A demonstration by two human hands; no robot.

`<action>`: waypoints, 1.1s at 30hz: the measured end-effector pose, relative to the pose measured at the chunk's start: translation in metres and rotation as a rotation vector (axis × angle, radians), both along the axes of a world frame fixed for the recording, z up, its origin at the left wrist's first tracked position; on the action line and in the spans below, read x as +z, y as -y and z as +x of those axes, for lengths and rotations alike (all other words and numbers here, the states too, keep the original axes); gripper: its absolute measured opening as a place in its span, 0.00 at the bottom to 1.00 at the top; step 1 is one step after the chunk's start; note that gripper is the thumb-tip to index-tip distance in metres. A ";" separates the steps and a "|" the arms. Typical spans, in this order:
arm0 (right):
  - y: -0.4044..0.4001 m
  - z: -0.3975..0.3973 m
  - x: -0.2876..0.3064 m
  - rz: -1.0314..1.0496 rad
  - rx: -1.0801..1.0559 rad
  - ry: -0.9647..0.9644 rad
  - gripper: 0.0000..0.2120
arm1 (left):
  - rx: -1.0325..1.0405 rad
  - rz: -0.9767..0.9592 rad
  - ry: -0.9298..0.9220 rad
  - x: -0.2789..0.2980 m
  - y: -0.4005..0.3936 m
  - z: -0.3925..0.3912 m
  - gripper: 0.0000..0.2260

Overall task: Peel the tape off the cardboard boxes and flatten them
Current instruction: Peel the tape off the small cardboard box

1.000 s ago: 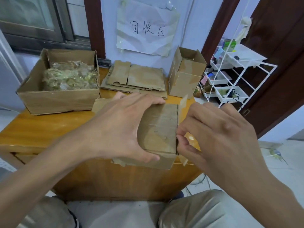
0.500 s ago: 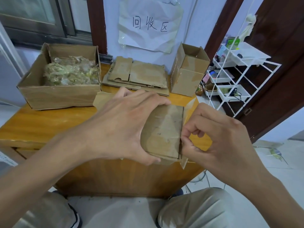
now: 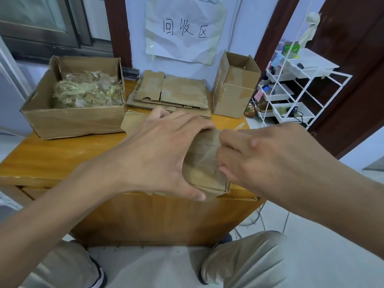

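**Small carton gripped by both hands at the table's near edge**

The small cardboard box [image 3: 204, 163] sits at the front edge of the wooden table [image 3: 62, 159], slightly right of centre. The left hand [image 3: 158, 154] clamps it from the left: fingers curl over the far top edge, and the thumb runs along the near lower edge. The right hand [image 3: 261, 156] meets the box's right side with fingers bent inward against the cardboard. A pinch looks likely there, but the fingertips are hidden behind the knuckles and I cannot tell whether tape is caught between them. No tape strip can be made out clearly on the box; the picture is blurred at that spot.

Behind the left hand, a loose cardboard flap [image 3: 133, 123] lies on the table, partly covered.

At the back left stands a large open carton [image 3: 72, 121] holding a heap of crumpled clear tape [image 3: 87, 92]. At back centre, against the wall, lies a stack of flattened cardboard [image 3: 172, 94]. Just to its right stands an upright open box [image 3: 234, 88], near the table's right edge.

A crumpled paper sign [image 3: 182, 30] with handwritten characters hangs on the wall above the stack. A white wire rack [image 3: 291, 88] with assorted small items stands on the floor to the right of the table. The person's knees, in light trousers, show below the table edge.
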State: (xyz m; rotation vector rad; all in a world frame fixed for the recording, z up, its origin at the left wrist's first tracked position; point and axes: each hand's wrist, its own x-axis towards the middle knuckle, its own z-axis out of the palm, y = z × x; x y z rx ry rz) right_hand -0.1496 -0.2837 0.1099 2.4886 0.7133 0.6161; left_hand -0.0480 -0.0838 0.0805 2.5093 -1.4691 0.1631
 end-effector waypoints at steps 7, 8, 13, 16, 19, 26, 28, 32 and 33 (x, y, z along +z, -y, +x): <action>0.007 0.016 0.000 0.126 0.022 -0.221 0.09 | 0.007 0.012 0.036 0.000 0.004 0.001 0.54; 0.008 0.016 0.000 0.189 0.014 -0.228 0.08 | 0.010 0.009 0.038 0.000 0.003 0.002 0.55; 0.013 0.013 -0.009 0.596 -0.012 -0.269 0.04 | 0.015 -0.004 0.037 0.000 -0.003 0.007 0.54; 0.018 0.008 -0.009 0.530 0.033 -0.283 0.06 | 0.016 -0.006 0.014 -0.001 -0.006 0.005 0.53; 0.015 0.005 -0.006 0.400 0.046 -0.249 0.10 | 0.016 0.017 0.018 -0.001 -0.005 0.004 0.52; 0.005 0.004 -0.009 0.204 0.034 -0.152 0.12 | -0.008 0.044 0.038 -0.002 0.002 0.000 0.51; 0.002 0.004 -0.013 0.205 0.008 -0.110 0.13 | -0.020 0.038 0.053 -0.002 0.003 -0.001 0.51; -0.003 0.001 -0.013 0.292 -0.047 -0.147 0.08 | -0.034 0.029 0.072 -0.005 0.003 -0.005 0.52; -0.002 0.000 -0.012 0.363 -0.053 -0.189 0.06 | -0.036 0.022 0.066 -0.005 0.002 -0.005 0.53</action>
